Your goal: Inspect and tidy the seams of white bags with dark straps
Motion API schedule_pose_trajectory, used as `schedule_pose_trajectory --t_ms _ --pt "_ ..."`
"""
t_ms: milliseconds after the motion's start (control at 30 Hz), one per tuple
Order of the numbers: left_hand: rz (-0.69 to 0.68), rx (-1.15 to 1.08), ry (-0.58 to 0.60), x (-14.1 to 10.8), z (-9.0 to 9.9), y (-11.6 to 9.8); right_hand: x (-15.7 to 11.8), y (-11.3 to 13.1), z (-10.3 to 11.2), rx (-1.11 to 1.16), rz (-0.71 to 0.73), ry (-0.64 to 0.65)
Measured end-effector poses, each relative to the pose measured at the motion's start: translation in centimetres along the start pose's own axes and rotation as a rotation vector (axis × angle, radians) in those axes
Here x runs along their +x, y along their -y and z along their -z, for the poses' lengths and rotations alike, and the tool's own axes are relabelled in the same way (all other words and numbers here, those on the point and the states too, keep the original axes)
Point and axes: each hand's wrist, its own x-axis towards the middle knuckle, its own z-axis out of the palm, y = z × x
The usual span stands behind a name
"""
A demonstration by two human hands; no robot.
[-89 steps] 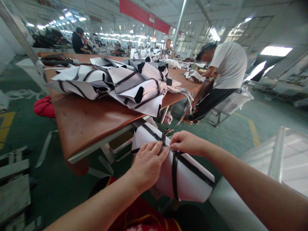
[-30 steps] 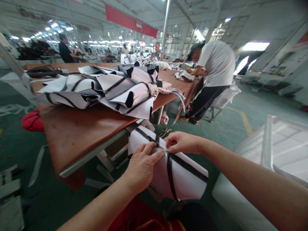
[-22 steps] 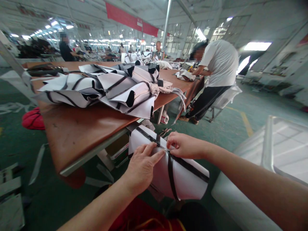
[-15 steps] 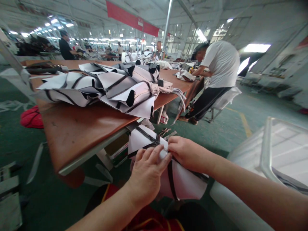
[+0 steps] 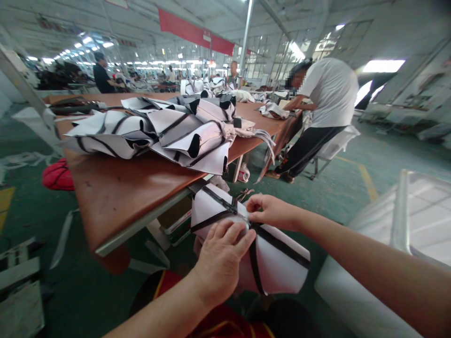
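A white sewn piece with black binding strips [image 5: 282,277] sits low in front of me, beyond the table edge and above my lap. My left hand [image 5: 221,256] lies over its middle, with fingers and thumb closed on the material near the crossing of the strips. Just right of those fingers, my right hand [image 5: 269,211] has its thumb and forefinger pinched close above the black seam. What is between those fingertips is too small to make out. Part of the piece is hidden beneath my left hand.
A brown-topped table [image 5: 102,197] carries a pile of similar white pieces [image 5: 176,126]. At right stands a white bin with a metal frame [image 5: 401,211]. A co-worker in a white shirt [image 5: 329,94] bends over the table's far side. A red bundle [image 5: 58,174] lies at left.
My right hand has lifted slightly off the seam, its fingers more curled, uncovering more of the black strip. My left hand stays on the piece. The whole view has shifted a little.
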Motion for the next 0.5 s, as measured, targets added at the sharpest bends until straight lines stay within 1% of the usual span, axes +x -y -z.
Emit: schedule_pose_trajectory --t_ms 33,100,200,233,300,367,433,500 --pt "-0.011 -0.019 -0.007 0.0 0.0 0.1 0.1 -0.2 0.0 0.125 -0.07 0.008" --pt "-0.025 -0.053 -0.043 0.3 0.1 0.4 0.2 -0.4 -0.2 0.286 -0.147 0.016" --pt "-0.004 -0.035 -0.12 0.9 0.3 1.1 0.2 -0.2 -0.4 0.343 -0.196 0.014" --pt "0.003 -0.014 -0.122 1.1 0.4 1.2 0.2 0.0 -0.4 0.339 -0.201 0.016" --pt "-0.001 0.021 -0.081 1.6 0.8 1.5 0.3 0.5 -0.2 0.29 -0.163 0.005" --pt "-0.015 0.029 -0.032 1.9 1.3 1.5 0.4 0.9 -0.1 0.195 -0.073 -0.02" --pt "-0.017 0.019 -0.019 2.1 1.6 1.4 0.5 1.2 0.1 0.083 0.005 -0.039" --pt "-0.009 0.009 -0.024 2.2 1.7 1.3 0.7 1.2 0.1 0.012 0.043 -0.044"
